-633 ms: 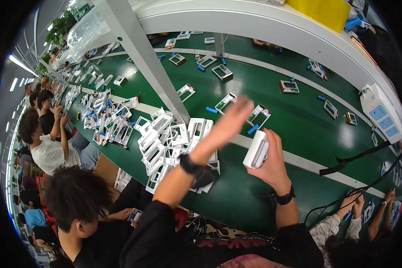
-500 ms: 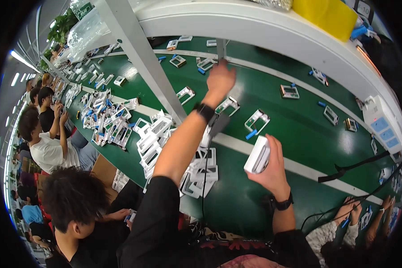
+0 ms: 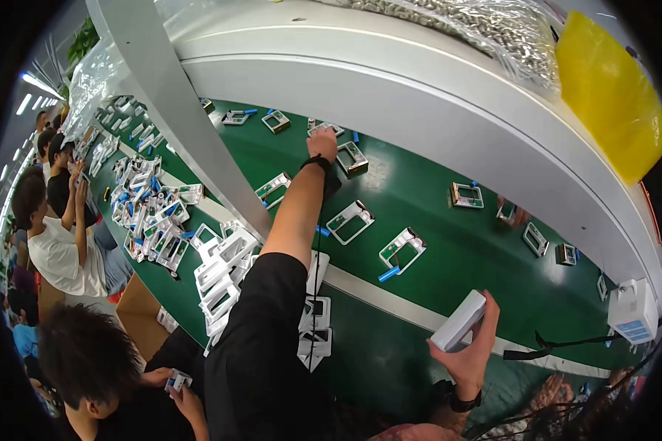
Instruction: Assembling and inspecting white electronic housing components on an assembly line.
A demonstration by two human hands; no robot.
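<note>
My left hand (image 3: 322,144) is stretched out over the green belt to its far side. Its fingers are bent and closed on a white housing frame (image 3: 329,127) that carries electronic parts, partly hidden behind them. Just right of that hand lies another housing frame (image 3: 352,159) with a dark part along one edge. My right hand (image 3: 472,344), at the lower right, grips a white rectangular plastic housing (image 3: 459,320) between thumb and fingers, raised above the belt's near edge. Nearer the middle is an open white frame (image 3: 403,251) with a blue cylinder (image 3: 390,273) at its corner.
A pale metal post (image 3: 175,110) and a white shelf beam (image 3: 360,95) stand over the belt. White empty frames (image 3: 224,268) are heaped near my left arm, beside a mixed pile of housings (image 3: 151,209). A co-worker (image 3: 88,360) sits at the left. A black cable hangs down.
My view has shifted to the right and forward. My left hand has gone from reaching with spread fingers to closing at a housing frame. My right hand still holds the white housing, now turned.
</note>
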